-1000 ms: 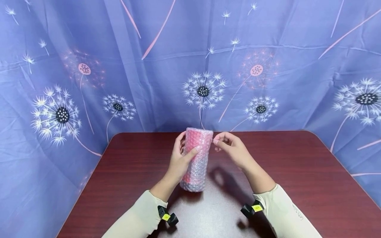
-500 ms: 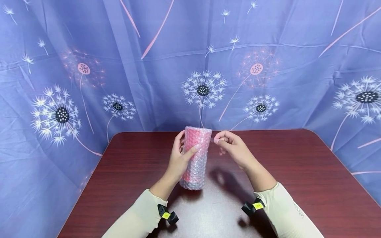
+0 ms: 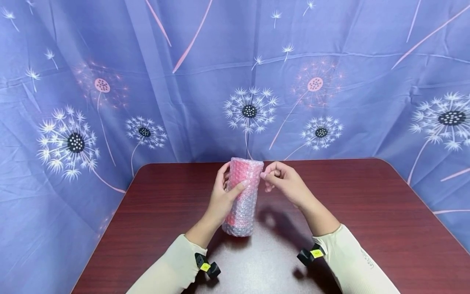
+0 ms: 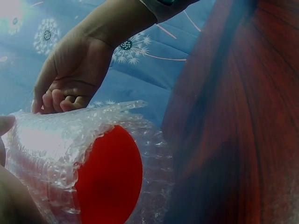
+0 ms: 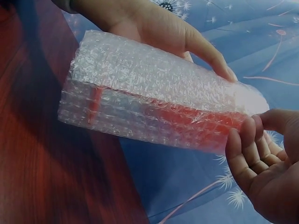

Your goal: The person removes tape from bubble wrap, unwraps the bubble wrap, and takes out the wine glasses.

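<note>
My left hand [image 3: 219, 202] grips a red cylinder-shaped item from its left side, thumb across the front. Clear bubble wrap [image 3: 245, 200] is rolled around it, and it stands slightly tilted over the table. In the left wrist view its flat red end [image 4: 110, 179] shows inside the open end of the wrap. My right hand [image 3: 287, 183] is at the upper right side of the roll, fingers curled, thumb and index fingertip pinching the wrap's edge. The right wrist view shows a long overlapping edge of bubble wrap [image 5: 145, 70] running along the roll.
A dark red wooden table [image 3: 367, 204] lies beneath the hands, with rounded far corners. Behind and beside it hangs a blue curtain [image 3: 205, 110] printed with dandelions. Black wrist cameras [image 3: 207, 266] are strapped over both pale sleeves [image 3: 352, 261].
Half a second ago the right fingertips were slightly off the roll; now they are back against its upper right edge. The left hand's grip stays the same, with the roll barely shifted.
</note>
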Available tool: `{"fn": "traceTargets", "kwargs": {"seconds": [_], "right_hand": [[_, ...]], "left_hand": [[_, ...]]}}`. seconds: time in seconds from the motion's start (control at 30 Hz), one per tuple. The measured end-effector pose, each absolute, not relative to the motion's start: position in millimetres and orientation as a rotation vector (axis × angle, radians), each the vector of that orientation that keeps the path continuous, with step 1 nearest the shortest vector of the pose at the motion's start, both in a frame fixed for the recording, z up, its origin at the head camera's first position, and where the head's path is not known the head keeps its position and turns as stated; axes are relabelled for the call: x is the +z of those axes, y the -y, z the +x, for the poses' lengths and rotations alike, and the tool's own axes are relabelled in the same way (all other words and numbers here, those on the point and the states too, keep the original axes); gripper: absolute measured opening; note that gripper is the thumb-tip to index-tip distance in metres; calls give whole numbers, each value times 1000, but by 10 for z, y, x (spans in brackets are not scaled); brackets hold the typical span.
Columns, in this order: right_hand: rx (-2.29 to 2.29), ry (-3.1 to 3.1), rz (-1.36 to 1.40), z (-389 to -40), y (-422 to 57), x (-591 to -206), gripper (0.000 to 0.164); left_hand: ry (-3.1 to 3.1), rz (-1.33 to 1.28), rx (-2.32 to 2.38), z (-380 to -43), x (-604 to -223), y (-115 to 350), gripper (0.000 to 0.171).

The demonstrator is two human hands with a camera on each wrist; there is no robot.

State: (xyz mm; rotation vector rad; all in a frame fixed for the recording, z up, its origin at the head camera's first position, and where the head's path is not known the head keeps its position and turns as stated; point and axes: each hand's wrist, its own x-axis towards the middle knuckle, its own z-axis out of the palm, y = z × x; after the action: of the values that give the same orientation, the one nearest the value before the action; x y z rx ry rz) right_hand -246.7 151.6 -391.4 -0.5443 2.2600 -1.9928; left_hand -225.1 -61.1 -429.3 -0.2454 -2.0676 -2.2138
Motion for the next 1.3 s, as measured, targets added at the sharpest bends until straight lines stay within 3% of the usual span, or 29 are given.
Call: {"fn": "traceTargets", "kwargs": {"seconds": [0.27,1.3], "right_hand": [[-1958,-2188,-572,-2472,-1506,-3918,21],[-1873,-2303,-542,-2493,-1529,-3947,17]], "left_hand": [[2098,-242,-2201,-2247,-4298,607,78],[2161,-198,-2200,-2245,-4297,616,82]]}}
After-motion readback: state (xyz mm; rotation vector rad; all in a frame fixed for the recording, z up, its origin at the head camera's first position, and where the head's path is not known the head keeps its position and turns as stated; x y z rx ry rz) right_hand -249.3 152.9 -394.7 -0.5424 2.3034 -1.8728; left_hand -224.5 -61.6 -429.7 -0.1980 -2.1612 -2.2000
